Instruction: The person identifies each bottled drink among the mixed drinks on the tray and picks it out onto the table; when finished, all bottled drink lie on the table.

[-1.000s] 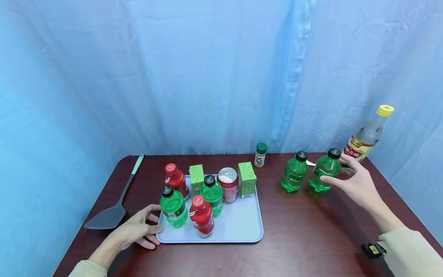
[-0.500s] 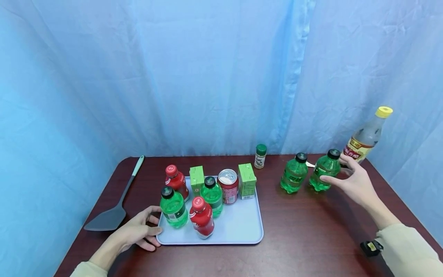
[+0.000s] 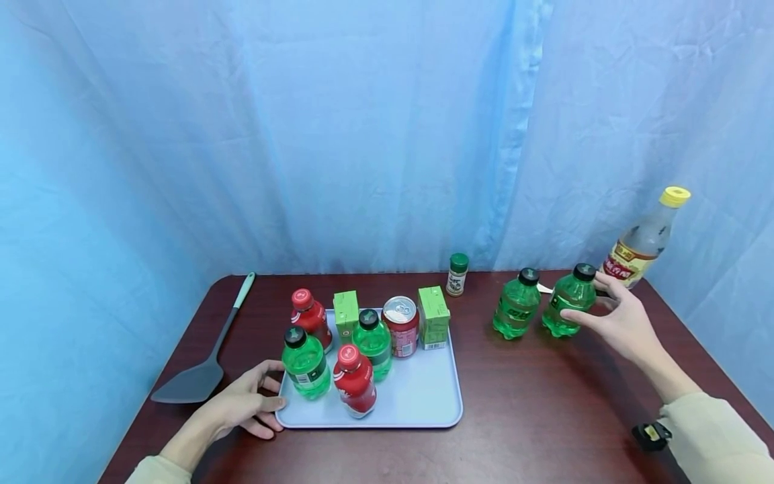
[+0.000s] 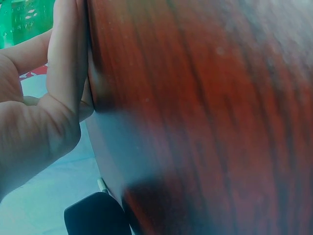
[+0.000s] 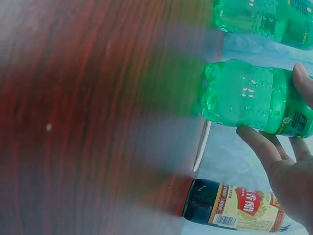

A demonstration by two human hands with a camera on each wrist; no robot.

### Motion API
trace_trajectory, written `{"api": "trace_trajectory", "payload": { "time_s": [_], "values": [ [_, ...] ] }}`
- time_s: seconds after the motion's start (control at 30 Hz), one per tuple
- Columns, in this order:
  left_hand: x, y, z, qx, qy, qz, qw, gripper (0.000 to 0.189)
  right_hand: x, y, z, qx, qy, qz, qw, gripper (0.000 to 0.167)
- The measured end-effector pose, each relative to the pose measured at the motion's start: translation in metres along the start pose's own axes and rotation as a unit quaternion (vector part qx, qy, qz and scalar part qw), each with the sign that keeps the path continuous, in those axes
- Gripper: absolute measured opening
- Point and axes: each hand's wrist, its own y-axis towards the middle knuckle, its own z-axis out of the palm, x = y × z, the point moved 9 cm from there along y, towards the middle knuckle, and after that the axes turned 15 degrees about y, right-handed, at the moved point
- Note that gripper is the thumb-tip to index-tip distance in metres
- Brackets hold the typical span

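Note:
My right hand (image 3: pixel 623 323) grips a green soda bottle (image 3: pixel 570 301) with a black cap between thumb and fingers. In the right wrist view this soda bottle (image 5: pixel 249 95) stands upright on the table. A second green soda bottle (image 3: pixel 517 306) stands just left of it. At the left, my left hand (image 3: pixel 238 400) holds the left edge of a pale tray (image 3: pixel 423 396), its thumb at the rim. On the tray stand two green soda bottles (image 3: pixel 307 366), two red bottles (image 3: pixel 355 386), a red can (image 3: pixel 402 329) and two green drink cartons (image 3: pixel 433 319).
A grey spatula (image 3: pixel 193 381) lies left of the tray. Behind the tray stands a green-capped spice jar (image 3: pixel 457 275). A yellow-capped vinegar bottle (image 3: pixel 635 249) is beyond my right hand. Part of a white utensil (image 3: pixel 545 288) shows behind the green bottles. Blue curtains (image 3: pixel 375 134) surround the dark table.

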Motion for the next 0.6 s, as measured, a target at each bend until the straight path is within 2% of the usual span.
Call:
{"api": "trace_trajectory", "payload": {
  "time_s": [0.6],
  "values": [
    [-0.001, -0.002, 0.001, 0.0, 0.003, -0.006, 1.0, 0.073, -0.014, -0.005, -0.001, -0.001, 0.021, -0.008, 0.9997, 0.083]
  ]
}}
